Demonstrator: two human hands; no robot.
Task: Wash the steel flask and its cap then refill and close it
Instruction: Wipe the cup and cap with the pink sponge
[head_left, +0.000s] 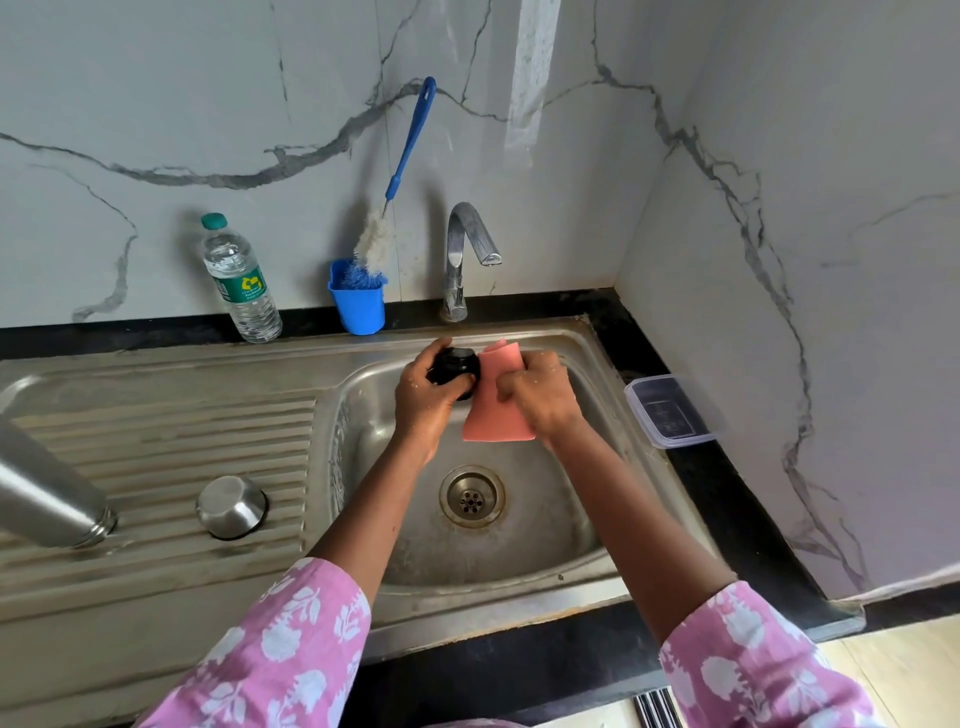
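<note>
Steel sink unit (156, 597) set in a black counter (727, 493). On its ribbed drainboard: a steel flask (47, 499), mouth down, and an upturned steel cup (231, 506) nearby. At the back edge stand a water bottle (239, 286) and blue cup (358, 304); a plastic box (670, 413) sits right

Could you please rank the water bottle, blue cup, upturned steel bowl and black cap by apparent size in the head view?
1. water bottle
2. blue cup and steel bowl: about alike; the bowl is nearer the camera, so unranked
3. black cap, partly covered by the left hand
</note>
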